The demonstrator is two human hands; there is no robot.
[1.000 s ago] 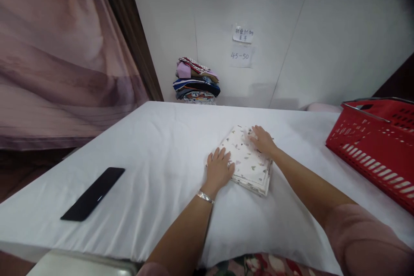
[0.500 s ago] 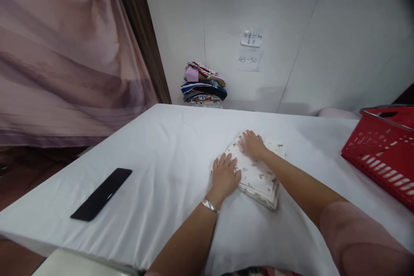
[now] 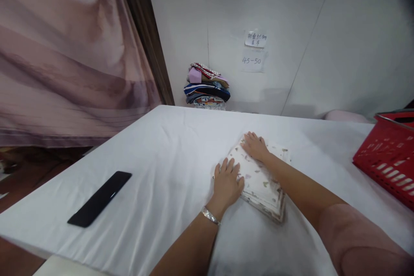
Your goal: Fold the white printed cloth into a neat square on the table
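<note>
A folded white cloth (image 3: 258, 177) with a small leaf-like print lies in several layers on the white-covered table (image 3: 174, 159). My left hand (image 3: 227, 182) rests flat on its left edge, fingers spread. On the far part of the cloth lies my right hand (image 3: 255, 145), palm down with the fingers stretched out. Neither hand grips anything. My right forearm crosses over the cloth and hides part of its right side.
A black flat object (image 3: 101, 198), like a phone, lies on the table's left. A red plastic basket (image 3: 388, 155) stands at the right edge. Behind the table is a stack of folded fabrics (image 3: 207, 86) by the wall. A pink curtain (image 3: 71, 60) hangs at left.
The view has shifted slightly, so the basket sits further right. Both hands stay flat on the cloth, with almost no movement over it.
</note>
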